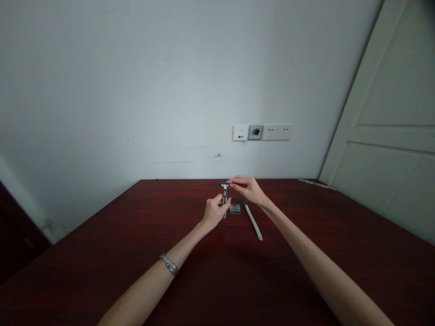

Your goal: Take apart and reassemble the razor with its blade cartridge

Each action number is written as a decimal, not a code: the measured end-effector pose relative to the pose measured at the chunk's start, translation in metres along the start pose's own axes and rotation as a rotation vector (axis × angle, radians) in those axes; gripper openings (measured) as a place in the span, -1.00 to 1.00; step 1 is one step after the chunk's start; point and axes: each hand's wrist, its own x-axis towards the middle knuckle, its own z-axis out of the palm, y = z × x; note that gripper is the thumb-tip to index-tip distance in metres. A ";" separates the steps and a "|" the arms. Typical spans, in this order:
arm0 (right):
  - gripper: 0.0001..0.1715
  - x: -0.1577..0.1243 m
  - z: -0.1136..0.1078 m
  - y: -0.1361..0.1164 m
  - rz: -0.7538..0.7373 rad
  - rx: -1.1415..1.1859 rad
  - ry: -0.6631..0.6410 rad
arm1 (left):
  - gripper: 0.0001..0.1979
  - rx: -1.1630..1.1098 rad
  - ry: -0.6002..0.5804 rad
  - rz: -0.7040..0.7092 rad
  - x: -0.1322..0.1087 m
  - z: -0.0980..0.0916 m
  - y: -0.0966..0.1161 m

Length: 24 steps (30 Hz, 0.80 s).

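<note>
My left hand (215, 210) grips the handle of a silver and dark razor (224, 194), which stands upright with its head at the top. The fingertips of my right hand (247, 188) pinch the right end of the razor's head. Just right of the handle, a small clear case (235, 208) lies on the dark red table (136, 235). Further right lies a long, thin white tool (253, 222) with a dark tip, slanting down to the right.
Behind the table rises a pale wall with a row of sockets (277, 132). A white panelled door (390, 131) stands at the right. A light strip (316, 184) lies along the table's back right edge.
</note>
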 end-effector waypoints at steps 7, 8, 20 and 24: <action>-0.77 0.001 -0.001 0.001 -0.021 -0.010 -0.013 | -0.66 0.006 -0.009 -0.012 0.000 0.001 -0.005; -0.77 0.001 -0.002 0.001 -0.030 -0.016 -0.018 | -0.67 0.010 -0.010 -0.011 0.000 0.001 -0.006; -0.76 0.001 -0.002 -0.002 -0.037 -0.045 -0.040 | -0.68 0.011 -0.030 -0.036 0.000 0.001 -0.008; -0.77 0.001 -0.003 -0.003 -0.042 -0.047 -0.043 | -0.69 0.008 -0.028 -0.019 0.000 0.000 -0.008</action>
